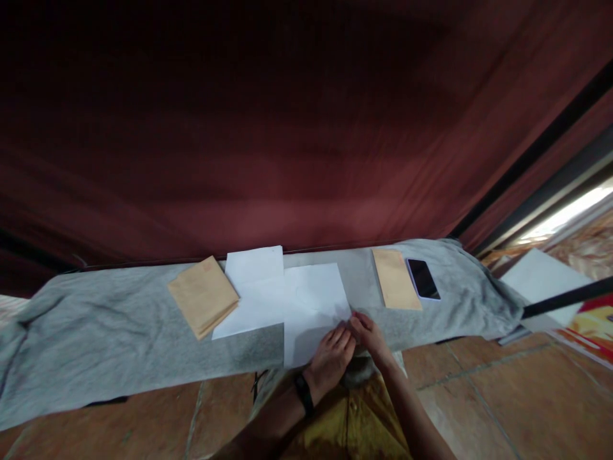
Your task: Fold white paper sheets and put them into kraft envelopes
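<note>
In the head view, the white sheet (313,297) lies on the near edge of the grey cloth (143,319); the left hand (332,352) rests palm down at its near right part, the right hand (366,332) bunched close beside it at the right edge; whether either pinches the paper, I can't tell. Another sheet (256,287) sits just left; farther left, stacked brown envelopes (204,297) carry a small reddish mark, too blurred to read; right, a lone brown envelope (396,281) lies beside a dark-screened phone (424,279); no brand is legible.
</note>
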Demonstrator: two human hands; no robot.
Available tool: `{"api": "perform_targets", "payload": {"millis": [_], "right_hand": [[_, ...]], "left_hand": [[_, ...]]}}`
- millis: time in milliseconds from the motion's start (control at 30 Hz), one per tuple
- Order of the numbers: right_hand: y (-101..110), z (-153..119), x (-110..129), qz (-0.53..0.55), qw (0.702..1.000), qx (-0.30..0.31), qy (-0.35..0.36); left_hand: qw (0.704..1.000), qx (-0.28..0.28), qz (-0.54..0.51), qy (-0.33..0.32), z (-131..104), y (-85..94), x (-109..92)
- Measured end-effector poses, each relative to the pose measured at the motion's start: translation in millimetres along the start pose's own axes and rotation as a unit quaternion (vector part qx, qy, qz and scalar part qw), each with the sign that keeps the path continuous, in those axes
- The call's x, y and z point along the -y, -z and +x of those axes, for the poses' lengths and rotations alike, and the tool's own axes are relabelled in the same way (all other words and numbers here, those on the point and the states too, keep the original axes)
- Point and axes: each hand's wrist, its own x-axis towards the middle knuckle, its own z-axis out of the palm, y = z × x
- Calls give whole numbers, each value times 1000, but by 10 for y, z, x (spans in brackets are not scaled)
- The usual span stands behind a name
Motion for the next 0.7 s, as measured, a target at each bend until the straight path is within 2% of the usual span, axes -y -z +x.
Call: {"api": "perform_targets", "payload": {"millis": [100, 267, 467, 600, 700], "right_hand": [[9, 6, -55, 25, 1000, -3, 11], [159, -7, -135, 13, 995, -95, 4], [211, 40, -109, -72, 993, -94, 11], [170, 71, -77, -179, 976, -104, 71], [145, 59, -60, -285, 937, -132, 150]], "left_hand": [[999, -9, 30, -24, -13, -64, 24], [998, -12, 60, 8, -149, -87, 232], [994, 27, 84, 57, -229, -19, 452], [992, 43, 93, 75, -174, 37, 495], [991, 52, 97, 70, -145, 61, 485]]}}
